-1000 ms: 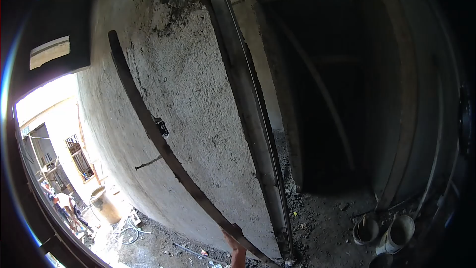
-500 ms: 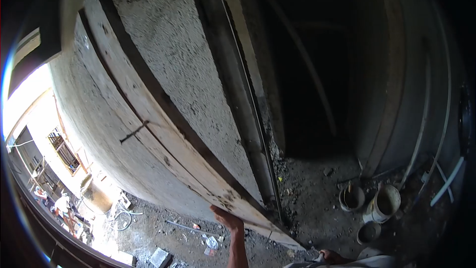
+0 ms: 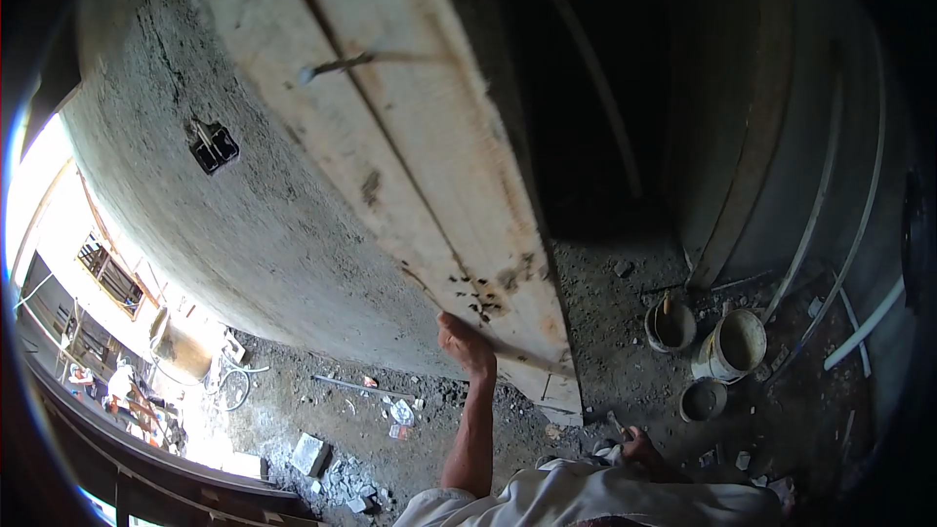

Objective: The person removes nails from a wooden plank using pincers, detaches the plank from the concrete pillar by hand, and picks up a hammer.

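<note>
Board (image 3: 415,166) now nearer, clear of wall box (image 3: 214,146) at left; left hand (image 3: 467,345) holding board edge; right hand (image 3: 638,445) grip: cannot tell.

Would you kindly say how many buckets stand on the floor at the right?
3: a rear bucket, a whitish bucket to its right and a low bucket in front. Others may be hidden.

two hands (image 3: 467,344), three containers (image 3: 739,344), one wall box (image 3: 215,148)
</note>
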### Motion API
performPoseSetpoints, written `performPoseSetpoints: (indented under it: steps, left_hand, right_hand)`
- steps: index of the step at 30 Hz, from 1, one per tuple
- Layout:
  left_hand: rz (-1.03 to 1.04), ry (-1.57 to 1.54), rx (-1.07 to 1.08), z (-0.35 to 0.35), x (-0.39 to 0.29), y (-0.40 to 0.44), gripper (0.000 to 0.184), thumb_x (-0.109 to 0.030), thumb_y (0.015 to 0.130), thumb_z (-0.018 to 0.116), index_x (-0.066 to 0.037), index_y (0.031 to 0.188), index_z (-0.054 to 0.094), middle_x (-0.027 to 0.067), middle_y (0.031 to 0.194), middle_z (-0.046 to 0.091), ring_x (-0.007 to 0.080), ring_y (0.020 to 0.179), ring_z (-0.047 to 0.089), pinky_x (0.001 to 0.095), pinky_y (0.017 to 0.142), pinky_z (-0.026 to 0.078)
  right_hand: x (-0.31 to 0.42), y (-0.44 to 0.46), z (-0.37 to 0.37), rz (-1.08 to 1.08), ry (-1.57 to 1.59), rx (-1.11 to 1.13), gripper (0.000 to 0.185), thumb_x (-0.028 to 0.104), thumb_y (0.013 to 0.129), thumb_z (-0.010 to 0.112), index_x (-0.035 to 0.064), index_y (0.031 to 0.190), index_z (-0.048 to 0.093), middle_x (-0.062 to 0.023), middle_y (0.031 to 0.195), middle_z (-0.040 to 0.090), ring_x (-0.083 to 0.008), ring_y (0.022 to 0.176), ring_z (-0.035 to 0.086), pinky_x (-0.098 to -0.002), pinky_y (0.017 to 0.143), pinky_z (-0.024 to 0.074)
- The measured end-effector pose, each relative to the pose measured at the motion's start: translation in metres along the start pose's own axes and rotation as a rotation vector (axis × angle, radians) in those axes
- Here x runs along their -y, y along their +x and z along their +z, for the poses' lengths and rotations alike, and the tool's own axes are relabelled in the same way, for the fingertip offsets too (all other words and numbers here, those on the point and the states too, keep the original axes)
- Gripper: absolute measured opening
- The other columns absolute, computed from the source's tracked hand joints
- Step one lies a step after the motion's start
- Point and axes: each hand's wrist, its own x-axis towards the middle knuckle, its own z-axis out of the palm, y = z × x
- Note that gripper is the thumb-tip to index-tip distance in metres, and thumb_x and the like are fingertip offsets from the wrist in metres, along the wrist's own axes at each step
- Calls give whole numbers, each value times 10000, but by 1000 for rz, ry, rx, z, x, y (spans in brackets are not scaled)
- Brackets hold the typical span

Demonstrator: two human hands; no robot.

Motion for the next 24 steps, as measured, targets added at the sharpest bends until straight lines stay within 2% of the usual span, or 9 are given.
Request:
performPoseSetpoints:
  steps: [1, 4, 6, 10, 12, 14, 17, 19, 24]
  left_hand:
    - [2, 2, 47, 3, 8, 0, 590, -567, 1019, 376, -55, 725, 404, -39, 667, 377, 91, 644, 348, 296, 573, 306]
    - [17, -18, 97, 19, 22, -1, 599, -567, 1020, 372, -29, 768, 447, -22, 691, 423, 96, 669, 380, 297, 586, 327]
    - [49, 4, 144, 31, 20, -4, 624, -565, 1026, 353, -3, 795, 496, -8, 703, 495, 94, 678, 418, 300, 589, 352]
    - [35, -52, 262, 49, 23, -14, 553, -495, 1028, 416, -19, 747, 387, 7, 687, 359, 131, 668, 350, 323, 591, 326]
    - [82, -54, 306, 57, 19, -18, 534, -453, 1030, 437, 3, 757, 386, 43, 687, 354, 169, 668, 353, 339, 610, 336]
    - [98, -25, 321, 61, 14, -21, 526, -434, 1029, 449, 12, 758, 384, 64, 685, 346, 191, 667, 352, 348, 620, 339]
    - [34, -47, 379, 70, 15, -25, 522, -417, 1016, 481, 14, 741, 372, 84, 678, 329, 218, 663, 340, 358, 631, 340]
    - [147, 2, 458, 70, 14, -22, 494, -450, 1031, 432, -55, 734, 420, -40, 684, 377, 88, 661, 357, 275, 584, 327]
    - [-12, 70, 699, 56, -2, -7, 498, -437, 978, 547, -17, 730, 443, 14, 673, 413, 120, 641, 384, 294, 572, 363]
  right_hand:
    - [-38, 11, 31, -123, -191, -128, 348, 244, 790, 653, 87, 1099, 624, -142, 972, 675, -289, 902, 673, -382, 787, 528]
    - [158, 6, -156, 427, 796, -111, 172, 199, 852, 677, 80, 929, 581, -54, 731, 605, -169, 561, 598, -311, 516, 471]
    - [177, 32, -184, 372, 811, -320, 224, 219, 845, 721, 68, 889, 562, 13, 603, 511, -88, 465, 489, -295, 436, 391]
    - [281, 40, -310, 39, 1067, -465, 200, 243, 871, 721, 124, 861, 560, 56, 654, 504, -65, 574, 472, -255, 536, 346]
    - [328, 43, -356, -170, 1199, -602, 275, 163, 892, 696, 96, 1122, 561, 54, 726, 510, -60, 619, 485, -240, 569, 361]
    - [358, 44, -393, -284, 1248, -551, 635, 123, 879, 710, 31, 1420, 392, 10, 891, 556, -71, 719, 520, -235, 632, 421]
    - [388, 46, -419, -340, 1289, -563, 681, 113, 864, 727, 40, 1433, 360, -20, 1058, 581, -80, 821, 539, -234, 668, 447]
    - [400, 51, -423, -404, 1212, -601, 690, 117, 856, 739, 52, 1427, 358, -41, 1158, 583, -81, 896, 543, -231, 686, 454]
    - [417, 74, -422, -344, 933, -699, 596, 204, 820, 802, 64, 1302, 481, -11, 1109, 585, -67, 924, 536, -240, 774, 474]
